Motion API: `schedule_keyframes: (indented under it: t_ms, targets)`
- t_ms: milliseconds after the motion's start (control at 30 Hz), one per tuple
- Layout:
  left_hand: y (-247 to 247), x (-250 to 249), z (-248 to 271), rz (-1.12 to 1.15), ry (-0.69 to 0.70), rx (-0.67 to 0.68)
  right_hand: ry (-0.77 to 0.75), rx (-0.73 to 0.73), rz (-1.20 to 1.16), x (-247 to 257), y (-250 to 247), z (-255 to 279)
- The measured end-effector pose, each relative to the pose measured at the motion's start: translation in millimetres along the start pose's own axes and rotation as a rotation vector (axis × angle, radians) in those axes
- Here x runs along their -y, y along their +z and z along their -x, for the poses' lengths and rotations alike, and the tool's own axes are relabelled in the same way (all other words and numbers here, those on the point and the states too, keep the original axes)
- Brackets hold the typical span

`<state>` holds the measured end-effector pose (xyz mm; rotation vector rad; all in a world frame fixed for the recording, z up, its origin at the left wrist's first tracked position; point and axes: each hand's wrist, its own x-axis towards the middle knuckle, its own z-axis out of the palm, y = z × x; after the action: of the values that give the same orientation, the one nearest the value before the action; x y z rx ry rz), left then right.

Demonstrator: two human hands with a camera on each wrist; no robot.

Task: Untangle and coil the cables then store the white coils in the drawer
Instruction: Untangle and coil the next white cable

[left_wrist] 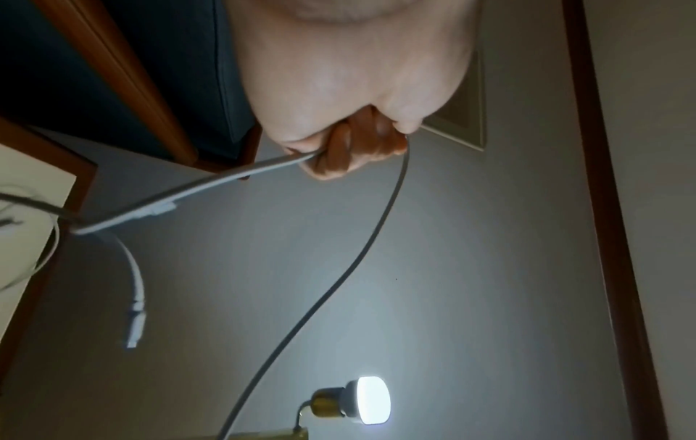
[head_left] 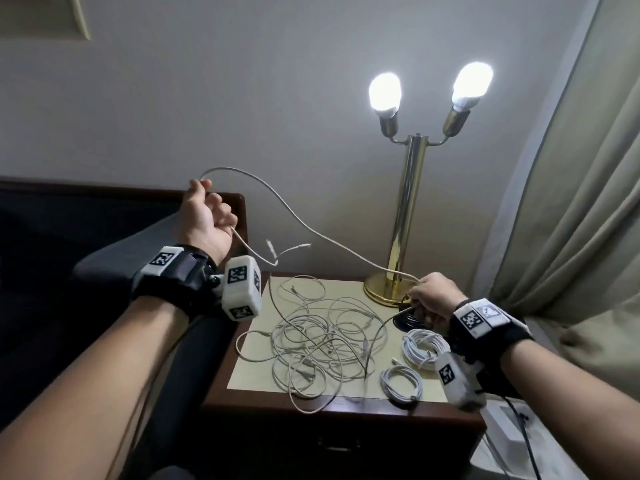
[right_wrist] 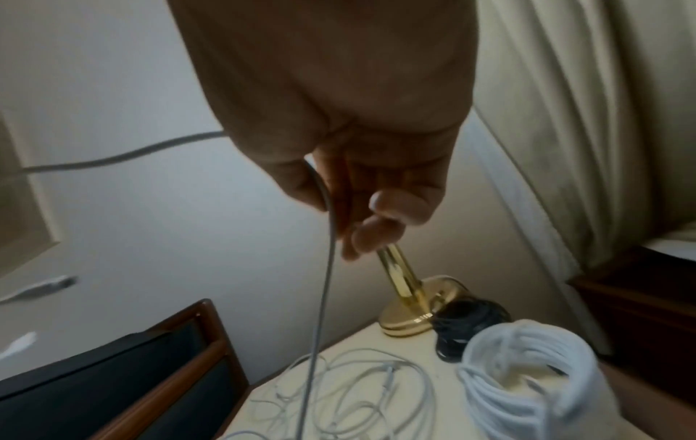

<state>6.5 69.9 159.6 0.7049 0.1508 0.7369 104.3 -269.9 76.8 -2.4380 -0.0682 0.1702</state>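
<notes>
Untangling was the step in hand: the left hand (head_left: 204,216) was raised high, fist clenched round a white cable (head_left: 301,223), and the right hand (head_left: 431,299) sat low by the lamp (head_left: 408,216), its grip pinching the same cable further along. The span sagged between them, and from the right hand the cable ran down into the tangle (head_left: 318,344) on the tabletop (head_left: 249,368). Two white coils (head_left: 424,348) lay done near the right wrist, with a black coil (right_wrist: 467,327) touching the lamp base. Next, I judged, the cable needed drawing clear of the tangle without dragging other loops along, then winding. Hard to tell was which strands below belonged to it; the drawer (head_left: 339,445) was dim, its lower part cut off, and the right wrist view was blurred.
</notes>
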Motion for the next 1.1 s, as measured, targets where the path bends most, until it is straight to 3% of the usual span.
schedule_keyframes:
  t_ms: [133,233,333,467,700,900,1100]
  targets:
    - [-17,-9,-11,0.040,0.031,-0.067,0.105,-0.117,-0.179,-39,7,-9]
    - [-29,-9,-17,0.103,0.026,-0.138,0.202,-0.113,-0.289,-65,15,-12]
    - [-37,-4,-17,0.138,-0.001,-0.181,0.311,-0.014,-0.321,-80,21,-7]
    - [-41,12,-14,0.077,-0.057,-0.142,0.383,0.159,-0.555,-72,32,4]
    - [-22,41,13,-0.268,-0.157,0.162,0.145,0.420,-0.575,-2,2,29]
    - [-9,76,62,-0.670,-0.236,0.465,-0.038,0.450,-1.223,60,-36,43]
    - [-3,110,85,-0.924,-0.299,0.689,-0.157,0.392,-1.482,91,-42,57]
